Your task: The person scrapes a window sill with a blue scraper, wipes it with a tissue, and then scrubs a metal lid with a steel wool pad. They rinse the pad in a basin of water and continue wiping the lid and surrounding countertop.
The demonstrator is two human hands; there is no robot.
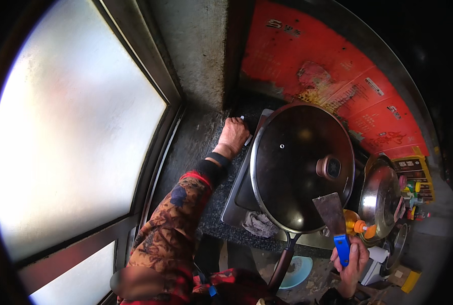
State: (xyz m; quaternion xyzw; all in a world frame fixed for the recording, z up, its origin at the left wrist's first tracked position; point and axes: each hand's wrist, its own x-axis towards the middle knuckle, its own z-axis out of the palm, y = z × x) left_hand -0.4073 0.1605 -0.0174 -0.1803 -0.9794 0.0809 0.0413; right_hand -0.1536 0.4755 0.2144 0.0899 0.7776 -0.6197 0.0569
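Note:
My right hand (355, 259) grips the blue handle of a putty knife (328, 211), its broad, stained metal blade pointing up and away from me. The blade overlaps, in this view, the near right edge of a dark lidded pan (295, 171). My left hand (232, 133) is closed over a small white object on the dark countertop (196, 129), left of the stove. Only the ends of that white object (248, 140) show past my fingers, so I cannot tell what it is. The pan's glass lid has a brown knob (329, 167) and a metal rim.
The pan's long handle (281, 267) juts toward me over the counter edge. A grey rag (260, 224) lies at the stove's front (234, 204). An orange pump bottle (354, 223) and a metal lidded pot (380, 194) stand right. Red printed cardboard (363, 87) lines the wall; a frosted window (77, 126) is left.

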